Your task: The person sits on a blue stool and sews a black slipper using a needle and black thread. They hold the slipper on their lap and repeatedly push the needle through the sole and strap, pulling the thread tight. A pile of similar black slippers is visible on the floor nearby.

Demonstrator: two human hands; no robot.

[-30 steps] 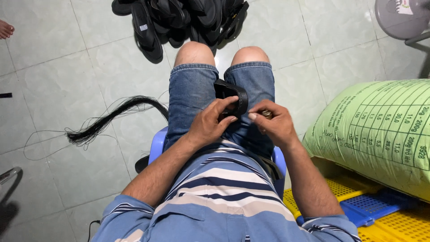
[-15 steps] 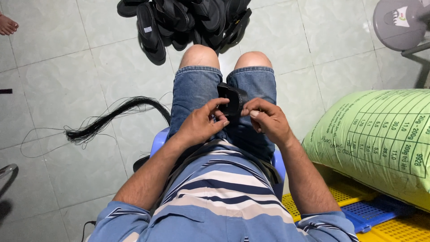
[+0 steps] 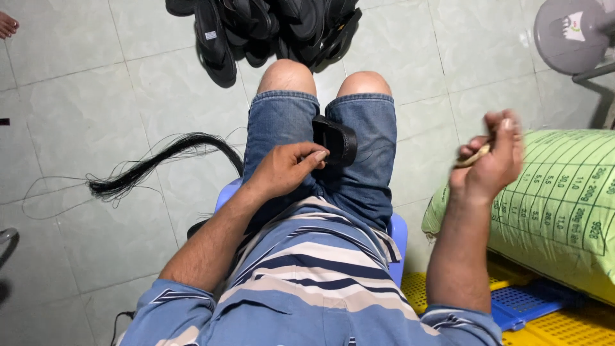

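I sit on a blue plastic chair point(image 3: 398, 232) in denim shorts. A black sandal point(image 3: 337, 139) stands between my thighs. My left hand point(image 3: 284, 168) pinches it at its near edge. My right hand point(image 3: 492, 157) is raised out to the right, above the green sack, with its fingers closed on a small tan tool point(image 3: 473, 156). A thin thread seems to run from the sandal toward that hand, though it is hard to make out.
A heap of black sandals point(image 3: 269, 29) lies on the tiled floor beyond my knees. A bundle of black thread point(image 3: 150, 168) trails on the left. A green printed sack point(image 3: 557, 208) rests on yellow and blue plastic crates point(image 3: 532, 307). A grey fan base point(image 3: 570, 32) stands top right.
My right hand has pulled away from the sandal, up and out to the right, with the small tool in it. My left hand stays on the sandal.
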